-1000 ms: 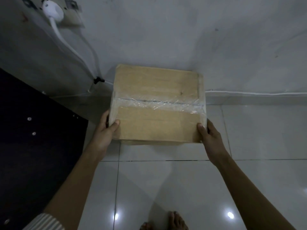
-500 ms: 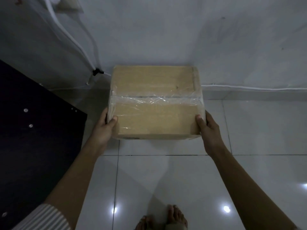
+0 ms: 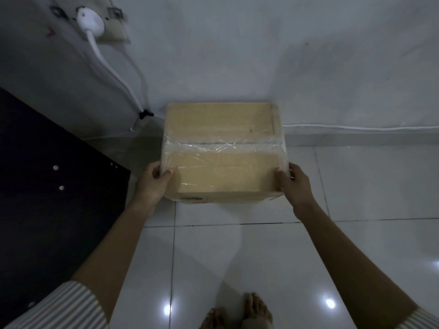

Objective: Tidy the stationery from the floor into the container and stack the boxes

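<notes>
A brown cardboard box [image 3: 223, 148], sealed with clear tape across its top, sits against the white wall. My left hand [image 3: 152, 184] grips its near left corner, thumb on the top face. My right hand [image 3: 293, 184] grips its near right corner the same way. I cannot tell whether the box rests on the floor or on another box; only a thin strip of its front face shows. No stationery or container is in view.
A dark panel with small metal studs [image 3: 54, 210] lies at the left. A wall socket with a white plug and cable [image 3: 91, 20] is above it. A white cable [image 3: 356, 127] runs along the skirting. My bare feet [image 3: 240, 314] stand on glossy white tiles.
The box sits a little lower and nearer the wall in view than a second ago. Both hands keep their grip on its near corners.
</notes>
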